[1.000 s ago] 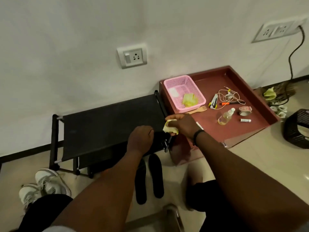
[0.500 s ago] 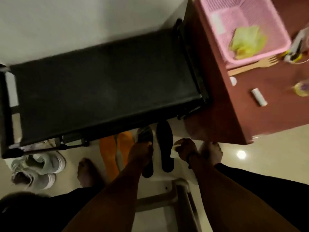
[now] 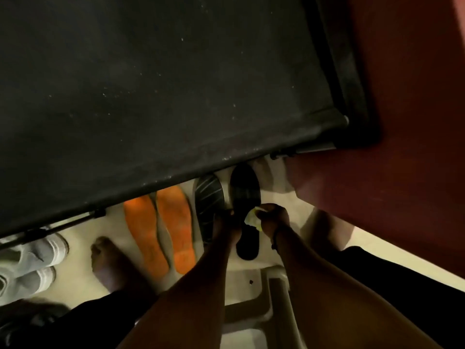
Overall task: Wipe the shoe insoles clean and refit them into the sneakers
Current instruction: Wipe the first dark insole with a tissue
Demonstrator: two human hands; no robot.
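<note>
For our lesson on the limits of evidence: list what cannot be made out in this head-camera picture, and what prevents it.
- Left hand: dark and blurred over the striped black insole; grip unreadable.
- Pale yellow cloth: mostly enclosed by the right hand above the plain black insole.
- Grey-white sneakers: cut by the left edge.
- Orange insoles: toes hidden under the black fabric rack.

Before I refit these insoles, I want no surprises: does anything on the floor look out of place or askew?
Nothing is spilled or visibly damaged. One oddity: the two orange insoles overlap along their inner edges, while the black pair lies apart. The right hand holds the yellow cloth on the right black insole; the grey sneakers sit off to the left.
</note>
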